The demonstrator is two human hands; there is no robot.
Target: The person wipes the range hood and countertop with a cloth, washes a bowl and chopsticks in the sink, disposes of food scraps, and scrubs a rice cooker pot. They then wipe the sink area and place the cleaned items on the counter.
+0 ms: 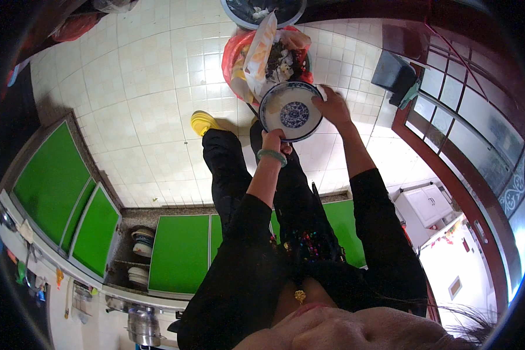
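Note:
My left hand (274, 142), with a green bangle at its wrist, grips the near rim of a white ceramic dish (308, 114) with a blue pattern. At the dish's right rim is my right hand (333, 108), fingers on the edge. Some yellowish matter shows on the upper left of the dish's inside. The dish's far edge is at the near side of a waste bin lined with a red plastic bag (228, 57). Dark scraps, pale waste and a crumpled clear plastic wrapper (262, 57) lie in that bin.
Another bin (301, 13) with a black liner stands beyond. My yellow shoe (202, 122) is on the tiled floor (157, 87). Green cabinets (181, 249) run behind me, one compartment holding stacked bowls (143, 243). At right are a grey container (391, 72) and a framed glass door (468, 118).

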